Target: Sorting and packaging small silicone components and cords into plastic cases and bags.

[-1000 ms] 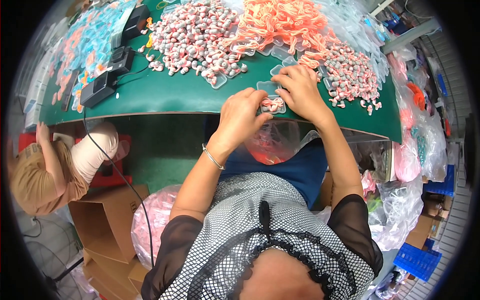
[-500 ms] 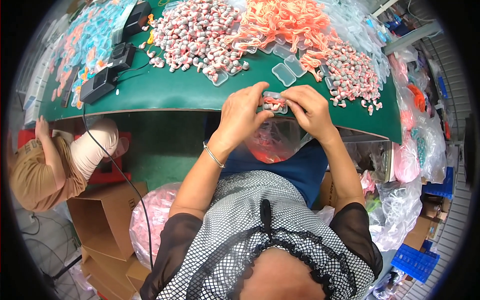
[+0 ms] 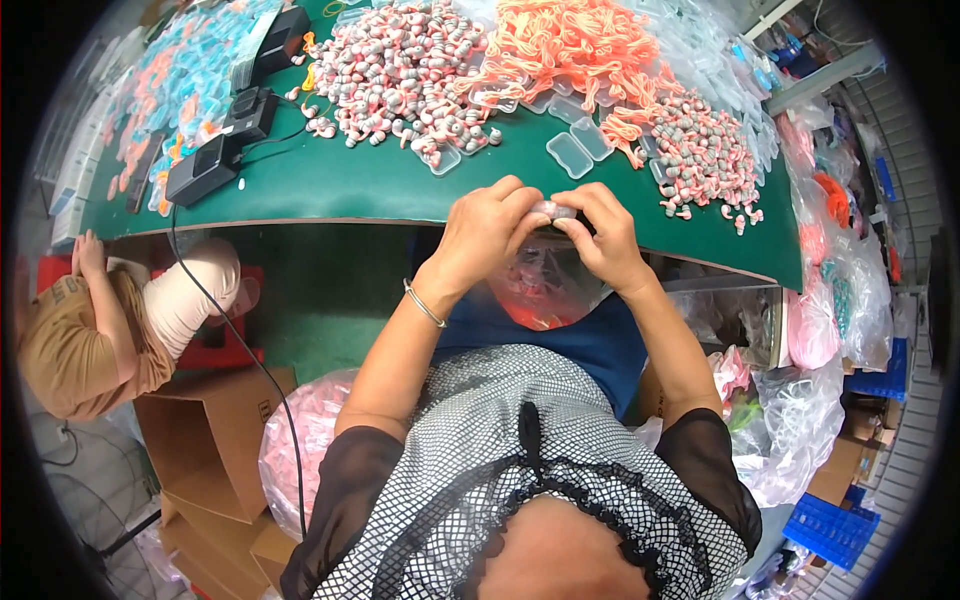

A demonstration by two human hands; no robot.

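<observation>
Between both hands, at the table's near edge, is a small clear plastic case [image 3: 552,209] that looks closed. My left hand [image 3: 488,226] pinches one end of it and my right hand [image 3: 603,238] the other, thumbs on the near side. Fingers cover much of the case, so its contents barely show. Beyond it on the green table lies an open, empty clear case [image 3: 570,155]. Further back are a heap of pink-and-grey ribbed earplugs [image 3: 395,75], a tangle of orange cords [image 3: 570,45] and a smaller heap of earplugs [image 3: 705,150] at the right.
Black boxes [image 3: 205,170] with a cable stand on the table's left, near blue and orange pieces [image 3: 190,70]. A clear bag [image 3: 540,285] hangs below my hands. At the left sits another person [image 3: 95,340], beside a cardboard box [image 3: 215,430]. Plastic bags [image 3: 800,420] crowd the right.
The case was tilted toward me, showing orange cord and earplugs inside; now it is turned edge-on and my fingers wrap it more closely. Both hands have come slightly nearer to me.
</observation>
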